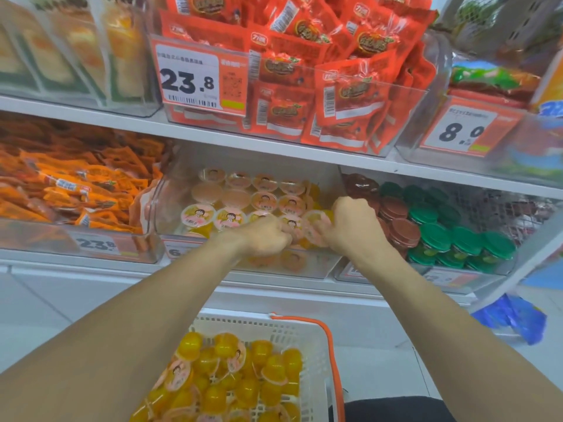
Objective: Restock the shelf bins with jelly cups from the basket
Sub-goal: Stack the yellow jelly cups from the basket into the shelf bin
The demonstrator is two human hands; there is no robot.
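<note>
Yellow jelly cups [316, 228] gripped between both hands [307, 231] over clear bin [158, 208]

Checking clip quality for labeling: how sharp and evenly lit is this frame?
Head view: evenly lit, no hard shadows; the 23.8 price tag is sharp, both hands and the frame edges are motion-blurred; wide-angle bending slants the shelf edge.
</note>
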